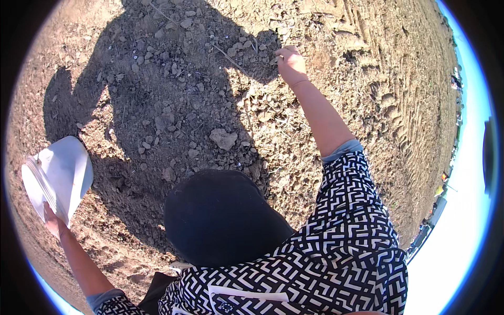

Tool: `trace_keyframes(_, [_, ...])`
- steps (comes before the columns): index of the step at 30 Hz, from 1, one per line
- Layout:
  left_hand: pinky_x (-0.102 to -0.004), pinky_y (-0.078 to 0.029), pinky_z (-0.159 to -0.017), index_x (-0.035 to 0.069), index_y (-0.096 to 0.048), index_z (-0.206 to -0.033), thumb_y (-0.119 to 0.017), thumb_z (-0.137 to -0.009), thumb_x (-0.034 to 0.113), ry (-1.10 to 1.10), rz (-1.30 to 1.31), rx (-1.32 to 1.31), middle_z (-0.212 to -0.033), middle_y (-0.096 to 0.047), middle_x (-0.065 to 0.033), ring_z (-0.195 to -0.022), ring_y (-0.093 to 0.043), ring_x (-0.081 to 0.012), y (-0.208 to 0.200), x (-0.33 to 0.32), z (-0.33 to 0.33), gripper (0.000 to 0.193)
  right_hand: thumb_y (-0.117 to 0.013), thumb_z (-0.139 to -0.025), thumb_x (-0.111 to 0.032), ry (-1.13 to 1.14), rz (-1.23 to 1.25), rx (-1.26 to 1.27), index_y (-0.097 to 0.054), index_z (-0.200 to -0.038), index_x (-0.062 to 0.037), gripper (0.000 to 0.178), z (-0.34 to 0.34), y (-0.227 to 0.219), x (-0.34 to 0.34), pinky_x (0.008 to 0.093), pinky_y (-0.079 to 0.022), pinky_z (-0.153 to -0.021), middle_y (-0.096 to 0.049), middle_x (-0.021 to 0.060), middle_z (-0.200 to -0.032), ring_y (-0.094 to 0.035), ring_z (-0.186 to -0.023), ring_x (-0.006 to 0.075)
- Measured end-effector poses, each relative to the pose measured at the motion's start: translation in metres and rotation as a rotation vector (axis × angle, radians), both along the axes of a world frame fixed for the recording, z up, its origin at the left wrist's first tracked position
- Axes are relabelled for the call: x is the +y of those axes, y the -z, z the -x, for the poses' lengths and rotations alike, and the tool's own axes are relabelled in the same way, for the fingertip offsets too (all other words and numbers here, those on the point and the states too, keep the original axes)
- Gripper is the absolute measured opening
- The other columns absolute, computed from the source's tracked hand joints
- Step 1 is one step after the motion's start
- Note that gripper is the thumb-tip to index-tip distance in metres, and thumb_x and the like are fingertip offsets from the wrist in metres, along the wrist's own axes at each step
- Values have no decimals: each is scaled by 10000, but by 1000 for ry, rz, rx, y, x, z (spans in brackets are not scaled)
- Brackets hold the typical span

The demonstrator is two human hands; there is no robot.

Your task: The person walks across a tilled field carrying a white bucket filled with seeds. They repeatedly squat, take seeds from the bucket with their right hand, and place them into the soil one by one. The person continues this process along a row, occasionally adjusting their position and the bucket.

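Note:
At the far left my left hand [54, 223] is closed on the rim of a white plastic bucket [76, 163]. The bucket is tilted over the soil, and what is inside cannot be made out. My right arm stretches out ahead, with the right hand [292, 64] low over the ground at the edge of my shadow. Its fingers are curled together; anything between them is hidden or too small to name.
Dry brown soil [299, 178] with clods and bits of straw spreads all around. One larger clod [223, 138] lies in my shadow, just beyond my dark-clothed knee [226, 218]. Tyre-like tracks [394, 113] run along the right. Small distant shapes line the horizon.

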State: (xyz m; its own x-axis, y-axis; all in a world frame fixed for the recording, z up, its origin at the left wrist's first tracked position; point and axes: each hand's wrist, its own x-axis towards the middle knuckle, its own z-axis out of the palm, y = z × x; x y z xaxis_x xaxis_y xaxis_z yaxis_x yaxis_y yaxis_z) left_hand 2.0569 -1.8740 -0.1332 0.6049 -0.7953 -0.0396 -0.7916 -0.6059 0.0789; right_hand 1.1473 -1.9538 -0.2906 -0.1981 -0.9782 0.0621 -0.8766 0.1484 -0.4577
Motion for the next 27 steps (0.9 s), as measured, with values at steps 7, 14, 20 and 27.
trace_keyframes(7, [-376, -497, -957, -14, -360, -1358, -372, -938, 117, -308, 242, 176, -1289, -529, -183, -1127, -569, -325, -31, -9, 89, 441, -627, -857, -149, 53, -67, 7, -636, -1042, -59, 206, 0, 28, 15, 402, -483, -833, -596, 155, -1024, -588, -956, 338])
trace_keyframes(14, [-396, -532, -918, -95, -356, -1286, -381, -900, 48, -567, 563, 839, -1239, -523, -230, -1081, -580, -361, 4, 33, 42, 412, -629, -793, -71, 283, -91, -1520, -598, -915, -13, 139, 5, -34, -30, 277, -479, -586, -634, 99, -822, -606, -728, 153])
trace_keyframes(20, [-413, -561, -886, -165, -353, -1224, -388, -867, -12, -663, 554, 1042, -1196, -517, -269, -1042, -590, -392, 2, 41, 58, 389, -643, -870, -187, 106, -118, -1794, -613, -916, -18, 178, -23, -37, -29, 230, -473, -599, -600, 37, -776, -572, -683, 131])
trace_keyframes(27, [-432, -596, -847, -246, -349, -1151, -396, -829, -81, -806, 601, 1158, -1145, -511, -316, -997, -601, -428, -8, 48, 65, 365, -600, -884, -168, -118, -651, -317, -679, -1093, -126, 227, -59, -11, 65, 269, -493, -609, -645, 14, -815, -578, -664, 109])
